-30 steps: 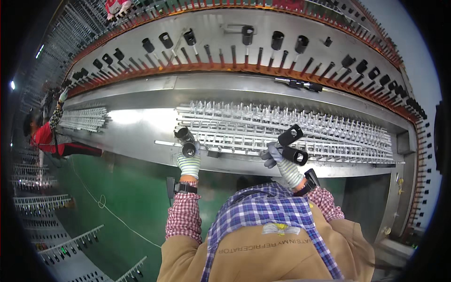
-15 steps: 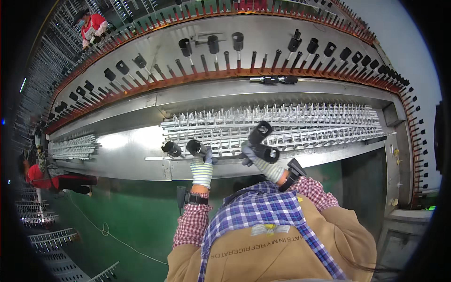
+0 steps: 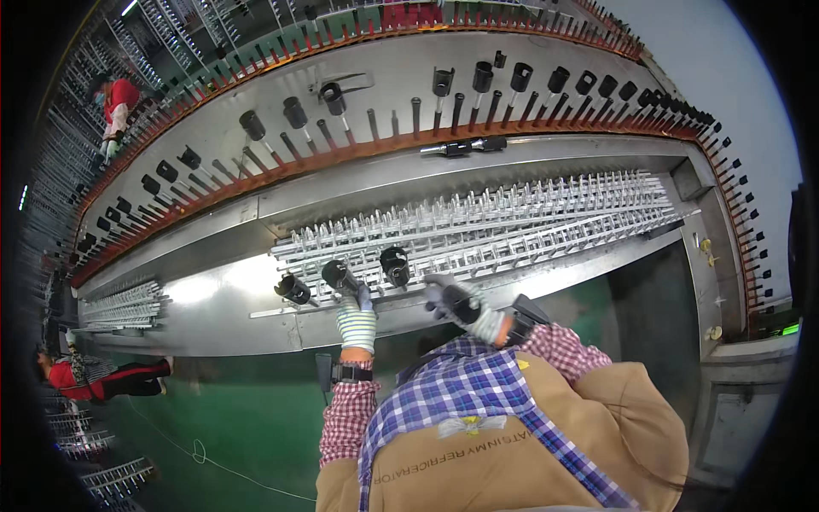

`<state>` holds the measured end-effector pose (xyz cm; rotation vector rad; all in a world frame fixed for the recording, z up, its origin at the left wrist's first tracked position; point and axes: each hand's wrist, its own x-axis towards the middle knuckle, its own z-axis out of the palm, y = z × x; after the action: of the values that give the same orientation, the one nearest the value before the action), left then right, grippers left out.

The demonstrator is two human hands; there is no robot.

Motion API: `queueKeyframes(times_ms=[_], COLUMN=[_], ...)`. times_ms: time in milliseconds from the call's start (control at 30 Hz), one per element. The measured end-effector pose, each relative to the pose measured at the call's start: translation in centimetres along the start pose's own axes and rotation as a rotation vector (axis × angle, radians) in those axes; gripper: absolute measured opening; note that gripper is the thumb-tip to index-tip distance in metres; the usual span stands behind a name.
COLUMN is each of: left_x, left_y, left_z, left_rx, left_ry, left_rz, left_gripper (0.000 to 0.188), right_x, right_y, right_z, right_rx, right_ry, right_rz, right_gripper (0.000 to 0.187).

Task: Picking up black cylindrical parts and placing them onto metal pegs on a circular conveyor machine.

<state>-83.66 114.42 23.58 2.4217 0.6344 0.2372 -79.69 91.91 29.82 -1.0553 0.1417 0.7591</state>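
Three black hollow cylinders stand tilted in a row along the near side of a rack of pale metal rods: one on the left point(image 3: 293, 288), a middle cylinder point(image 3: 339, 276) and a right-hand cylinder point(image 3: 394, 265). My left hand point(image 3: 355, 314), in a striped grey glove, is closed at the base of the middle cylinder; its fingertips are partly hidden. Right of the row, my right hand point(image 3: 478, 314), in the same kind of glove, is held back near the bench edge. A further black cylinder point(image 3: 461, 303) lies in its grip, its open end hidden.
Stacked pronged metal rods point(image 3: 512, 209) cover the steel bench, with another stack point(image 3: 128, 305) far left. Behind runs an orange-edged line of upright pegs point(image 3: 415, 119), several carrying black cylinders. A black-and-silver tool point(image 3: 465, 148) lies on the ledge. Two co-workers in red point(image 3: 119, 102) stand leftward.
Of the two cylinders in my right hand, one now stands on the rack beside the left hand's cylinder. My right hand has drawn back with the other. The view has shifted slightly.
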Motion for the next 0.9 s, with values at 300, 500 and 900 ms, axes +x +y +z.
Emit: queueKeyframes(times_ms=[300,500,900], left_x=[-0.8,0.0,3.8], left_y=[1.5,-2.4,25.2], left_z=[-0.7,2.7,-8.9], left_rx=[-0.165,-0.222,-0.624], left_ry=[0.000,0.141,0.260], left_rz=[-0.114,-0.037,0.400], left_gripper=[0.058,0.051,0.031], right_x=[-0.2,2.8,0.3], right_y=[-3.5,-0.9,-11.2], right_z=[-1.4,-4.0,-10.8], right_rx=[-0.594,-0.798,-0.775], right_ry=[0.166,-0.037,-0.677], right_rz=[-0.040,-0.028,0.009], right_gripper=[0.045,0.035,0.030])
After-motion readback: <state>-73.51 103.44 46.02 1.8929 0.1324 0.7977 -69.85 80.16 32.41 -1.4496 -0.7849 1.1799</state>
